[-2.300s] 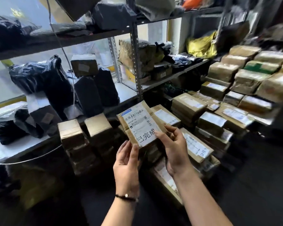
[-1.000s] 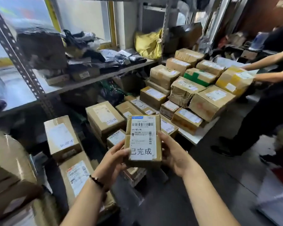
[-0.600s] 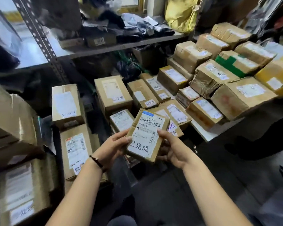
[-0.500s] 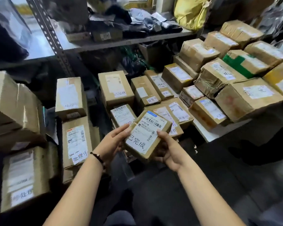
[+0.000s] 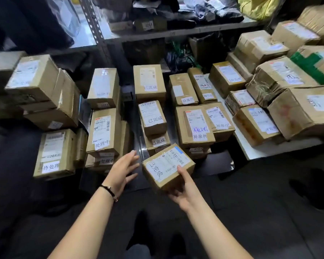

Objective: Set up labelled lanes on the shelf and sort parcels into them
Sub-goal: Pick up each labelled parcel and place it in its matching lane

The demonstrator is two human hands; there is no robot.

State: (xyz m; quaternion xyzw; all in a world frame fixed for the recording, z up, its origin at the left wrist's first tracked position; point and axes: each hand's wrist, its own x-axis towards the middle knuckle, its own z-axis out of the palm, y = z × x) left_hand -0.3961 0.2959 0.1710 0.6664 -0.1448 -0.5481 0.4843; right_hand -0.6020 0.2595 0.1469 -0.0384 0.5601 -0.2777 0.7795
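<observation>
Gripping taped brown parcel (image 5: 165, 165) labelled 已完成 | right hand (image 5: 183, 191) fingers clamped on it | left hand (image 5: 122, 171) fingers apart

Dark floor (image 5: 251, 212), grey metal shelf (image 5: 176, 33) with perforated upright (image 5: 93, 25), low white board (image 5: 269, 148) right.

Two hands: left hand (image 5: 123, 171), right hand (image 5: 185, 191). Four 已完成 parcels at centre (image 5: 149, 81) (image 5: 152, 116) (image 5: 158, 141), counting the held parcel (image 5: 166, 165). Three 处理中 parcels (image 5: 103, 86) (image 5: 101, 131) (image 5: 106, 160) left of centre. One 待处理 parcel (image 5: 52, 156), lower left. At least three 异常件 parcels (image 5: 183, 90) (image 5: 195, 126) (image 5: 221, 118). One yellow bag (image 5: 258, 4), upper right.
</observation>
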